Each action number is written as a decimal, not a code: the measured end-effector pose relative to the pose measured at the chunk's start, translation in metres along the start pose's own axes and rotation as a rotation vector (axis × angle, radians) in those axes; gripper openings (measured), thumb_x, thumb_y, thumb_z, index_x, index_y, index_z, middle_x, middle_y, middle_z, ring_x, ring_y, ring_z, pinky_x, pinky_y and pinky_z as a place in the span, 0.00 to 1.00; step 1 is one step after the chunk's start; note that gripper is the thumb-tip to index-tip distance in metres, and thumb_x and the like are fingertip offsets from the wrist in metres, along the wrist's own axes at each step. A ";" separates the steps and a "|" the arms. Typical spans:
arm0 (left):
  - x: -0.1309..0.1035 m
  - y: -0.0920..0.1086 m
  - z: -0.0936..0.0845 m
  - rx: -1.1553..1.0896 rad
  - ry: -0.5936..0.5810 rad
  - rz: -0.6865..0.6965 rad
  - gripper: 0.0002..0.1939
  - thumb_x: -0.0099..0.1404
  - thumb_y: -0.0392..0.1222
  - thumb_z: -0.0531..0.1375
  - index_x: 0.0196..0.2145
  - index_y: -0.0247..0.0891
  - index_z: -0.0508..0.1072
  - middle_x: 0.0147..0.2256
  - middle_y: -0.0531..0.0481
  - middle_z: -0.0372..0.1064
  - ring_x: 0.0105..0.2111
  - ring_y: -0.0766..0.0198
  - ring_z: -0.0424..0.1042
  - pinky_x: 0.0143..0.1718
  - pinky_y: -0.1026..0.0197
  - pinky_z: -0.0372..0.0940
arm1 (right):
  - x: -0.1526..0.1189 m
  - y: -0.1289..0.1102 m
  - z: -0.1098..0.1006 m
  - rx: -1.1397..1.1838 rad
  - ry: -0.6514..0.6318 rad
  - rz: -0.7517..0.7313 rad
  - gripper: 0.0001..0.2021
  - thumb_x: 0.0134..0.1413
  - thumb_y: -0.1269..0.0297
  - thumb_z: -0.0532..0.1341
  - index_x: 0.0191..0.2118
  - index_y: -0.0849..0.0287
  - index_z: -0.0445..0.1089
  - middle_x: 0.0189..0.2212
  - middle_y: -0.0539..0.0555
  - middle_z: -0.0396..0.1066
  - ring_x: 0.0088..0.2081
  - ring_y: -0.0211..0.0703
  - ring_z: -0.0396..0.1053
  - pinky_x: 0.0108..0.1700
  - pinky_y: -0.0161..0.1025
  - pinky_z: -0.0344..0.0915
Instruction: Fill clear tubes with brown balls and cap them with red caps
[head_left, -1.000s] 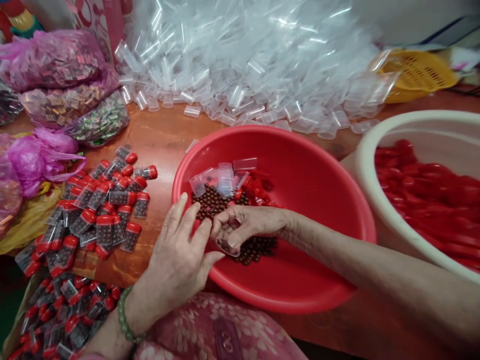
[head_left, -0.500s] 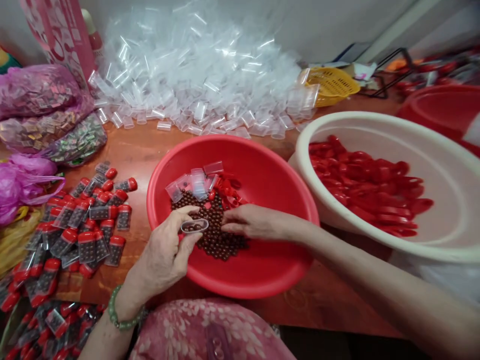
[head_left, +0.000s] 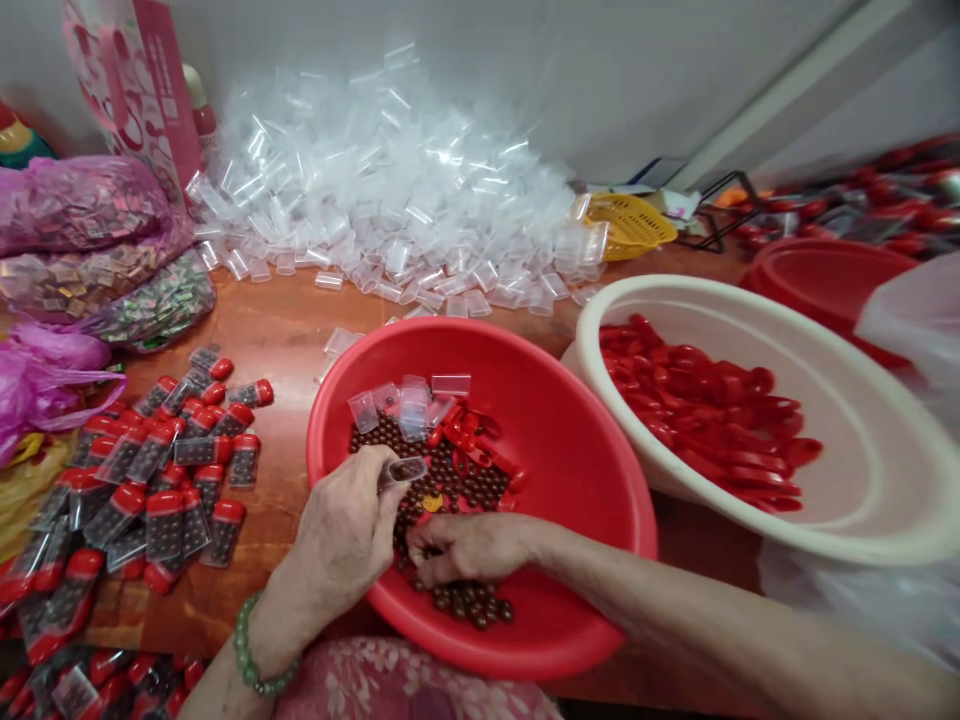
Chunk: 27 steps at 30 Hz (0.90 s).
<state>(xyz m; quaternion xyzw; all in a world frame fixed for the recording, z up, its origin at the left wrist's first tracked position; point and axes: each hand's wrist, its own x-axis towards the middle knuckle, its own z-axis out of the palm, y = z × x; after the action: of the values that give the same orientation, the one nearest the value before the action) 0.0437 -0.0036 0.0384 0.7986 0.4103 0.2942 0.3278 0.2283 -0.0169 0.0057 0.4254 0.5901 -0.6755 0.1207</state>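
My left hand (head_left: 349, 520) grips a small clear plastic case (head_left: 406, 469) over the left side of the red basin. The case's oval mouth faces up, with dark brown balls showing inside. Low in the red basin (head_left: 555, 400), my right hand (head_left: 469, 548) reaches into the heap of brown balls (head_left: 480, 485). Its fingers are curled down among the balls, and what they hold is hidden. Several empty clear cases (head_left: 414, 405) lie at the heap's far edge, beside red plastic pieces (head_left: 469, 437). A small yellow piece (head_left: 433, 502) rests on the balls near my right hand.
Filled cases with red caps (head_left: 165, 525) are piled on the table at left. Behind the basin rises a large heap of clear cases (head_left: 390, 200). A white basin (head_left: 862, 440) of red parts (head_left: 705, 410) stands at right, and a yellow basket (head_left: 630, 225) lies behind it.
My right hand has moved left and nearer to me in the balls, its fingers now curled down. The case in my left hand is tilted more. The view has shifted slightly.
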 end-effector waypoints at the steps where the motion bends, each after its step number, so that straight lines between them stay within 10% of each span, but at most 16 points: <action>1: 0.000 0.000 0.000 -0.001 -0.013 -0.012 0.06 0.68 0.34 0.53 0.42 0.35 0.66 0.38 0.44 0.73 0.38 0.59 0.74 0.40 0.59 0.68 | 0.000 0.002 -0.001 0.097 -0.034 -0.010 0.16 0.48 0.50 0.63 0.27 0.59 0.63 0.19 0.45 0.60 0.20 0.32 0.57 0.24 0.32 0.58; 8: -0.001 0.007 -0.006 -0.099 -0.117 -0.116 0.06 0.68 0.35 0.52 0.41 0.36 0.66 0.36 0.46 0.72 0.37 0.59 0.73 0.39 0.59 0.65 | -0.027 -0.006 -0.009 0.654 0.273 -0.176 0.26 0.49 0.35 0.55 0.27 0.58 0.58 0.18 0.44 0.57 0.14 0.26 0.45 0.14 0.27 0.42; 15: -0.001 0.018 -0.004 -0.324 -0.227 -0.170 0.06 0.67 0.37 0.54 0.41 0.37 0.69 0.37 0.48 0.74 0.37 0.63 0.72 0.40 0.63 0.63 | -0.045 -0.052 -0.002 1.245 0.855 -0.552 0.18 0.39 0.52 0.72 0.29 0.59 0.68 0.23 0.47 0.64 0.22 0.29 0.60 0.20 0.25 0.57; 27: 0.000 0.021 -0.001 -0.340 -0.296 -0.210 0.08 0.64 0.37 0.57 0.40 0.33 0.73 0.32 0.50 0.72 0.31 0.65 0.66 0.33 0.64 0.59 | -0.043 -0.070 0.015 1.117 0.880 -0.663 0.17 0.44 0.49 0.70 0.29 0.58 0.71 0.29 0.48 0.70 0.31 0.34 0.70 0.37 0.31 0.68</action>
<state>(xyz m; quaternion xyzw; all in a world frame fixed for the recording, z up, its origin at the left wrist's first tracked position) 0.0529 -0.0127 0.0552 0.7192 0.3832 0.2030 0.5429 0.2012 -0.0260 0.0841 0.4530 0.2527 -0.6424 -0.5641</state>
